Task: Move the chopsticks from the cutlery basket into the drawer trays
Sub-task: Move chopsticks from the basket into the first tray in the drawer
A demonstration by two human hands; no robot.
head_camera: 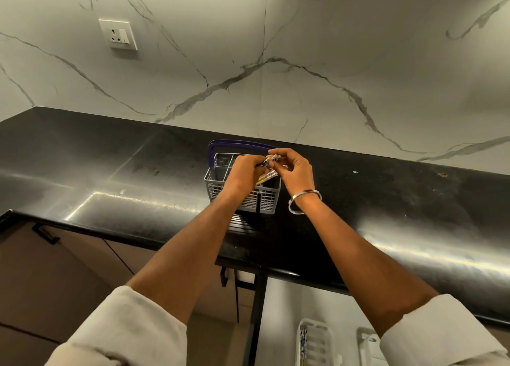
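A grey cutlery basket (265, 198) with a purple handle stands on the black countertop (110, 172) near the wall. Above it, my left hand (244, 172) and my right hand (294, 170) both grip a small bundle of patterned chopsticks (267, 170) whose lower ends dip into the basket. The right wrist wears a metal bangle. Below the counter at the bottom right, an open drawer holds a white tray (328, 338) with chopsticks (303, 343) lying in it, and a second white tray (367, 343) beside it.
A marble-look wall with a socket plate (118, 34) rises behind the counter. Brown cabinet fronts with a black handle (45, 234) sit under the counter on the left. My white sleeves fill the bottom corners.
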